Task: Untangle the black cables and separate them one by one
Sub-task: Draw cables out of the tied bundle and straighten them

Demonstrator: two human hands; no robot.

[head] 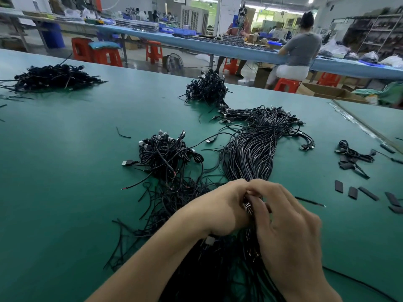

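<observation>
Head view | step, as judged: singling one strand out of cable bundle [250, 153] lying mid-way across table [65, 171] | left hand [220, 205] curled round bundle's near end | right hand [290, 232] pinching strands beside it | next: slow pull, snags likely.

Four groups on the bench [65, 171]
The long bundle [250, 153] lies in the middle, a tangle [165, 158] left of it, a heap [207, 88] behind, short pieces [353, 192] at right.

No text, label or number can be read anywhere
</observation>
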